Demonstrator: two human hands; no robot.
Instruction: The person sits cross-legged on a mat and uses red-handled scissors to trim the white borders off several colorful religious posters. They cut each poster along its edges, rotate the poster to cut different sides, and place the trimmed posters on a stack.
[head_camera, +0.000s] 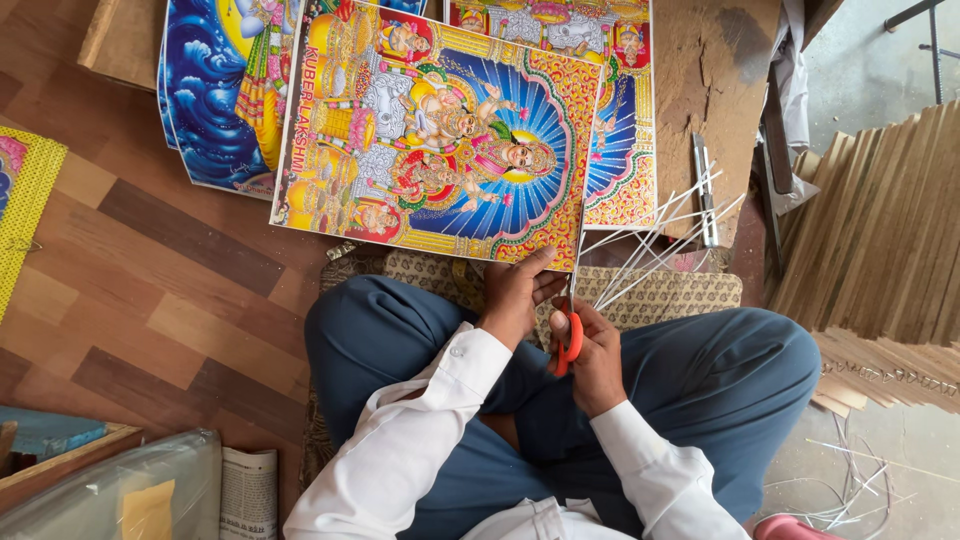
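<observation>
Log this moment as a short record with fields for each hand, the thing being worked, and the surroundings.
left hand: left hand pinches the bottom edge of the colourful print
right hand: right hand grips the orange-handled scissors, blades up along the print's right edge
offcuts: thin white paper strips fan out to the right
seat: patterned mat on the wooden floor, person cross-legged
nearby: more prints behind; stacked wooden boards at right

Glossy paper poster (440, 140); beside it orange plastic-handled scissors (570, 335), matt cardboard sheet (715, 80), smooth wood-look floor (150, 270).
</observation>
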